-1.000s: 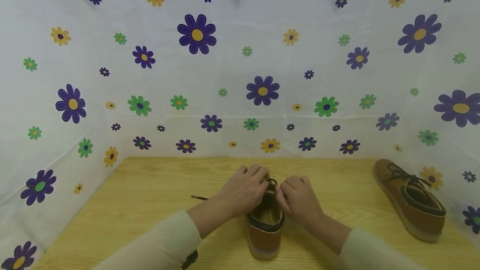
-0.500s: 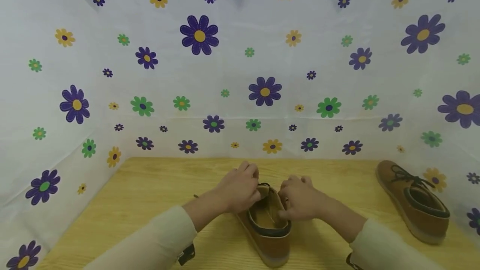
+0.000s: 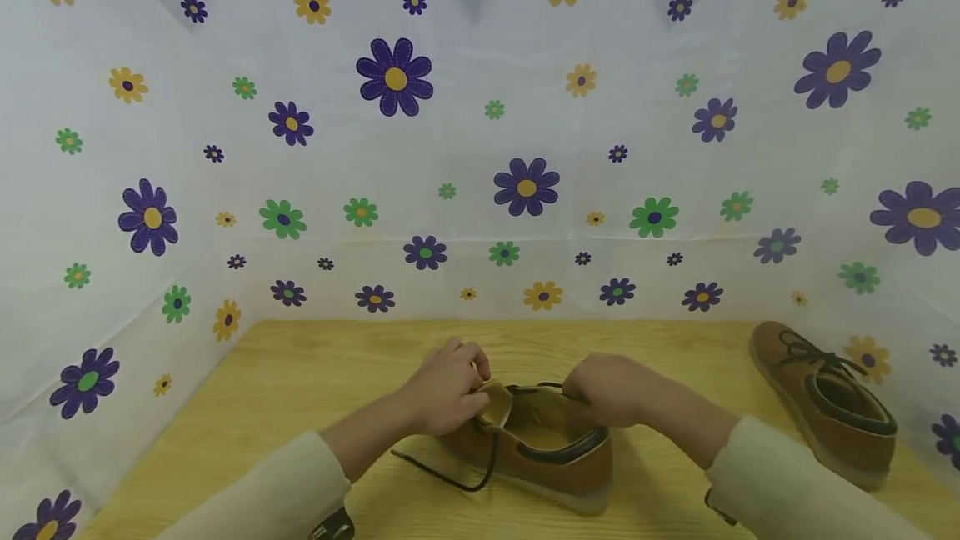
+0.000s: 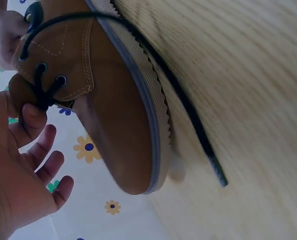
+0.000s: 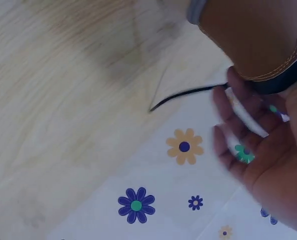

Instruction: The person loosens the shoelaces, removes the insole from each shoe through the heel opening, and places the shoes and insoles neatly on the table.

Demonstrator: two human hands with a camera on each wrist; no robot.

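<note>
At lower centre, my left hand (image 3: 444, 392) pinches the tongue (image 4: 21, 91) of the shoe (image 3: 536, 469), best lifted gently, while my right hand (image 3: 613, 392) is spread by the collar (image 3: 564, 450), its grip unclear.

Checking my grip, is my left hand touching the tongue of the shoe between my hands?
Touching. The left wrist view shows your left hand pinching the tongue with its fingers.

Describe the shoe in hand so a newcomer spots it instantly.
On the wooden table, find the left hand and right hand. Between them sits a brown shoe with a dark collar. Its black lace trails loose, whereas the other shoe, at far right, has a tied bow.
</note>
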